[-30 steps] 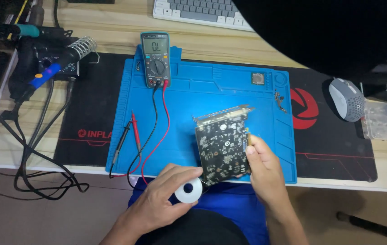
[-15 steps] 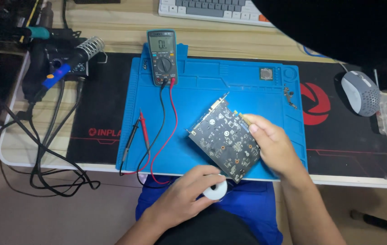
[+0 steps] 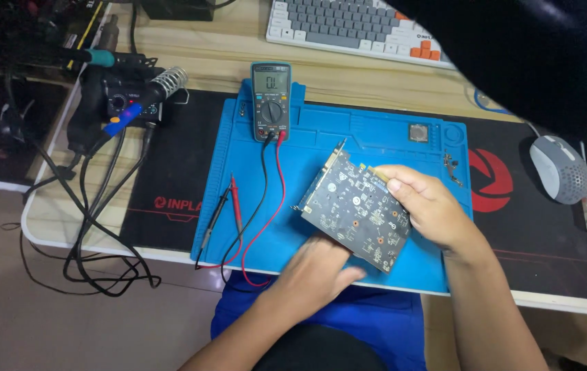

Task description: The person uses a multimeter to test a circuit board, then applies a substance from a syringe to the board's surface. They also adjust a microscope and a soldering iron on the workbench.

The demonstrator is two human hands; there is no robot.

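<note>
While one dark circuit board (image 3: 357, 214) is held tilted above the blue work mat (image 3: 390, 137) at the middle of the frame, two bare hands attend to it. The right hand (image 3: 427, 206) has its fingers curled around the board's right edge, thumb on top, gripping it firmly. The left hand (image 3: 317, 271) sits just below the board's lower left corner, fingers bent and partly tucked under it; whether it clasps anything I cannot tell, since the board hides the fingertips.

On the mat's upper left stands one multimeter (image 3: 271, 102), with two leads, one red (image 3: 273, 199) and one black (image 3: 256, 189), trailing down to two probes (image 3: 228, 209) lying side by side on the mat's left part. One small square chip (image 3: 417, 132) rests in the mat's upper right. Upper left of the frame holds one soldering station (image 3: 118, 103). One keyboard (image 3: 355, 27) lies along the top edge, and one grey mouse (image 3: 558, 168) sits at the far right.
</note>
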